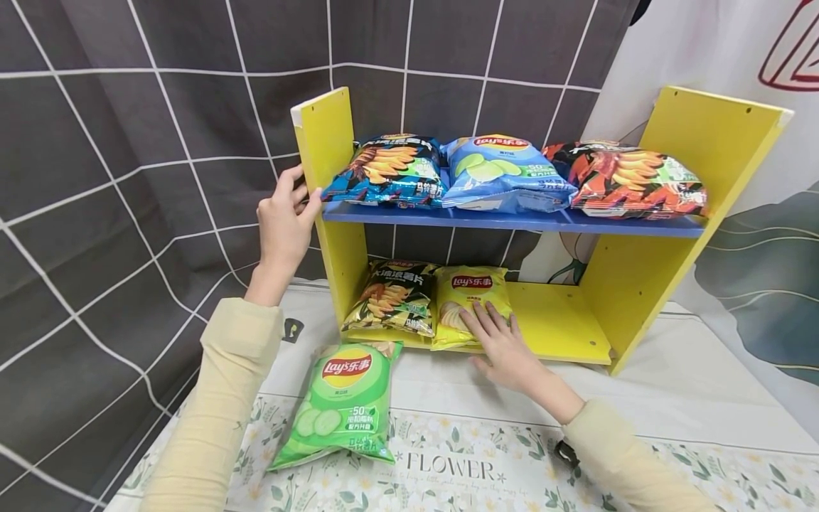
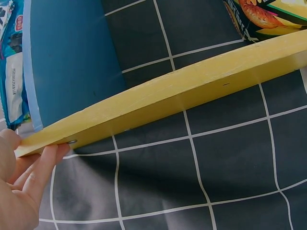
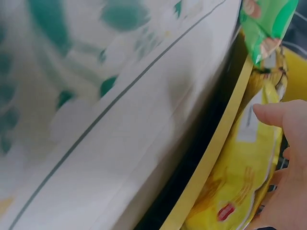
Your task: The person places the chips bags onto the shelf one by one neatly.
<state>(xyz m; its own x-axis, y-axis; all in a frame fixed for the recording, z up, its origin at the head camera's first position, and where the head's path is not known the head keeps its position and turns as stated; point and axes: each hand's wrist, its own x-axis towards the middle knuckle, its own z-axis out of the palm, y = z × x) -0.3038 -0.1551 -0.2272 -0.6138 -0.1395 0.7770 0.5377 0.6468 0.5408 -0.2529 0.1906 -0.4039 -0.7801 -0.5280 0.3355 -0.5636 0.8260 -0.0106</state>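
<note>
My left hand grips the yellow side panel of a small two-tier shelf, thumb at its front edge. In the left wrist view, the fingers lie against the panel's outer face. On the lower tier stands a yellow Lay's chip bag. The right hand rests on the front of that bag, fingers fairly straight. Beside it leans a black-and-yellow chip bag. A green cucumber Lay's bag lies on the table in front of the shelf's left end.
The blue upper board carries a dark blue chip bag, a light blue lime bag and a red-and-black bag. Bare yellow lower board shows right of the yellow bag. A dark checked curtain hangs close behind and left.
</note>
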